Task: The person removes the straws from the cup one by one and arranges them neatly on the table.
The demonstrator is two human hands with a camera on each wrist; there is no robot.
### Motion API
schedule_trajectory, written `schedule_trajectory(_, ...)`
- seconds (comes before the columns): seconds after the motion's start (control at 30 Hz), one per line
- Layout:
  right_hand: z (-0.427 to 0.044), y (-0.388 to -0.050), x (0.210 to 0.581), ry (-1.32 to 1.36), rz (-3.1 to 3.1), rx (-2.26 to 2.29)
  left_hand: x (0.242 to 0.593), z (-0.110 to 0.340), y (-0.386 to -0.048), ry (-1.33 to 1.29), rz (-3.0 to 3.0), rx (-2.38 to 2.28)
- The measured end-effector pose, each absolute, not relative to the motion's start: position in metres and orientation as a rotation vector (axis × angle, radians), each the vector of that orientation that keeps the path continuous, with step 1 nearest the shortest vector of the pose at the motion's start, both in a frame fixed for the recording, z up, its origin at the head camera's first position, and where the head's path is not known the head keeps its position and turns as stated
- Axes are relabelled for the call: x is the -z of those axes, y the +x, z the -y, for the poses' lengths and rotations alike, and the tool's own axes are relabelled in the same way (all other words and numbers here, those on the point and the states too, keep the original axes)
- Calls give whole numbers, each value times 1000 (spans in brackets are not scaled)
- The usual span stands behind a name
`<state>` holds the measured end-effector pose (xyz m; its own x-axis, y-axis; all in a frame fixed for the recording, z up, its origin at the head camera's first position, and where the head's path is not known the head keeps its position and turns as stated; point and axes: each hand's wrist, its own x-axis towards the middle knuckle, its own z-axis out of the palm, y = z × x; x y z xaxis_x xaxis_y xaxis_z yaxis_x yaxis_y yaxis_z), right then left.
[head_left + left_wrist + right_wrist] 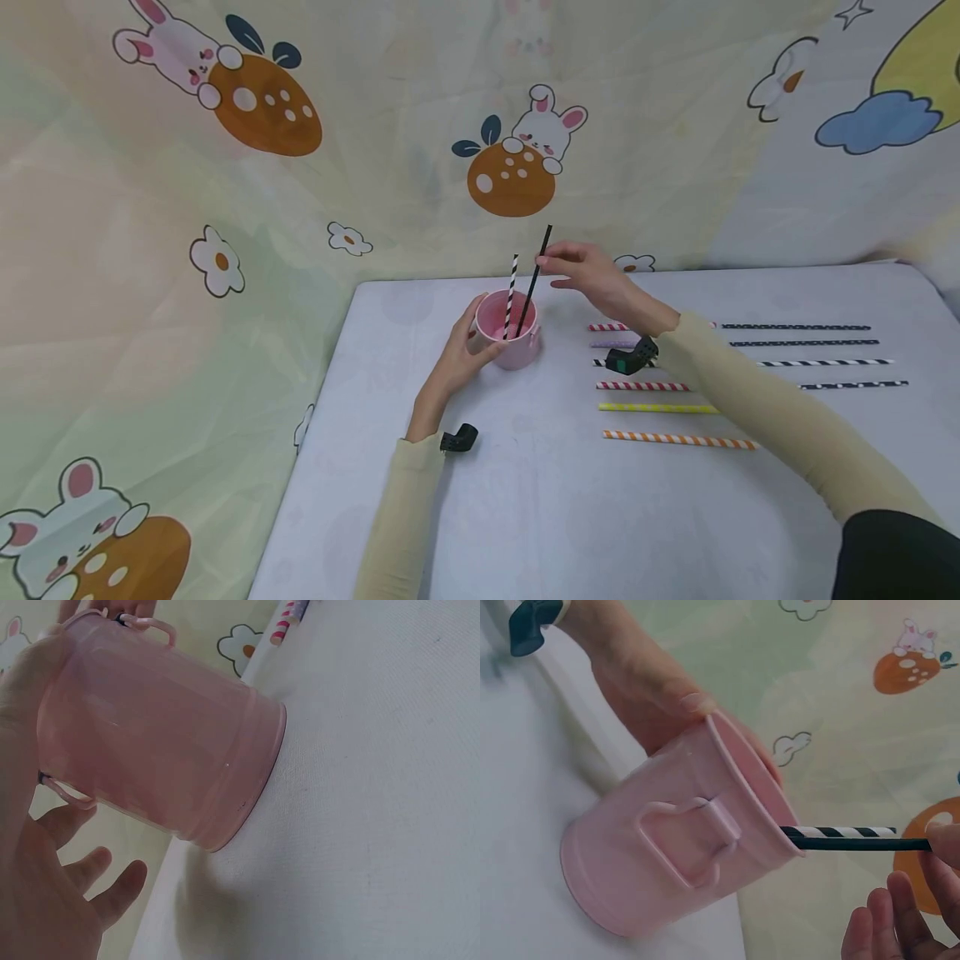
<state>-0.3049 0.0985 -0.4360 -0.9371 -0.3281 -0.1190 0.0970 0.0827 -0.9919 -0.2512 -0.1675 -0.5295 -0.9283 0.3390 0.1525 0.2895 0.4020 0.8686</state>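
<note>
A small pink bucket (517, 358) with side handles stands on the white table. My left hand (456, 354) grips it at the rim; in the left wrist view its other fingers spread beside the bucket wall (165, 727). Between thumb and fingertips, my right hand (592, 277) pinches a black straw (537, 267) near its top. That straw's lower end is inside the bucket, tilted to the right. Beside it, a black-and-white striped straw (512, 292) leans in the bucket, untouched. The right wrist view shows the black straw (855, 844) alongside the striped one (840, 832) at the rim.
Right of the bucket lie rows of paper straws, among them a red striped straw (641, 386), a yellow straw (660, 407) and an orange striped straw (678, 439). Farther right are several dark patterned straws (802, 342). My right forearm (772, 417) crosses above them. A printed cloth (405, 167) hangs behind.
</note>
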Motion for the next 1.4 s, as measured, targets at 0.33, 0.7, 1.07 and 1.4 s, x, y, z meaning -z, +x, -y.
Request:
schedule_trajectory(0.33, -120, -302, 426, -154, -1855, 2171, 530, 167, -251, 566, -2598, -1577)
schedule_trajectory(0.7, -160, -288, 399, -99, -1665, 2335, 530, 168, -251, 558, -2603, -1573)
schedule_trajectory(1.07, -230, -235, 396, -268, -2359, 1697, 530, 167, -249, 543, -2607, -1560)
schedule_trajectory(1.4, -292, -167, 394, -304, -2852, 1095, 528, 168, -248, 565, -2599, -1565)
